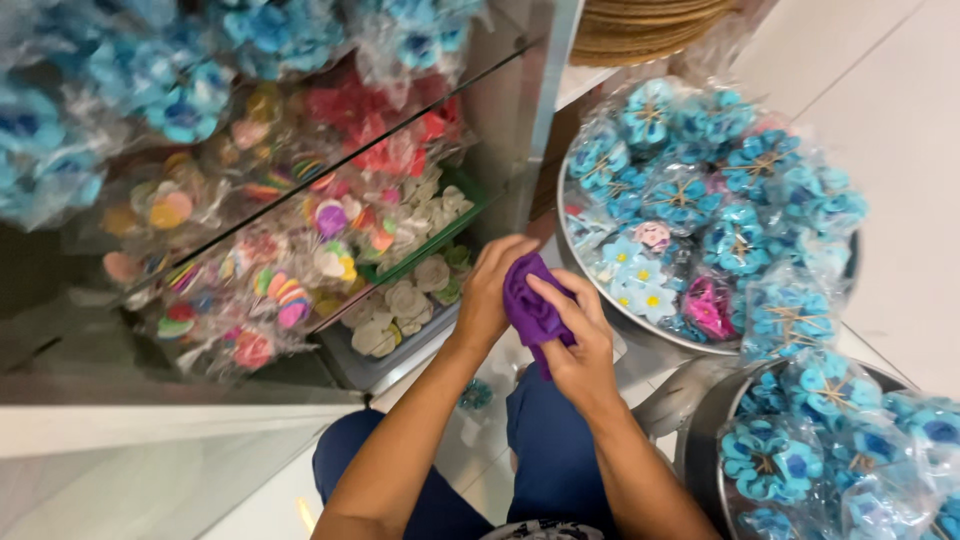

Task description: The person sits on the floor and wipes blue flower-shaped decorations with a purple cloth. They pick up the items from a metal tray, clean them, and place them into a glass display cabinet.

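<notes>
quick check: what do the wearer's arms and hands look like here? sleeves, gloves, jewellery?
Both forearms are bare from elbow to wrist, with no sleeves in view. The left hand and right hand are bare too: no gloves, and no rings, watch or bracelet that I can make out. Fingernails look short and unpainted, though small in the frame. Below the arms, dark blue trousers cover the legs.

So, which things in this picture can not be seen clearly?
- Purple cloth, head view: bunched between the left hand and right hand; fingers hide its shape and whatever it may wrap.
- Lower metal bowl: cut off by the bottom and right edges.
- Flower packets behind the glass shelf: reflections and crinkled plastic blur them.
- Woven stack: cut off by the top edge.
- Small blue item on the floor: too small to identify.
</notes>
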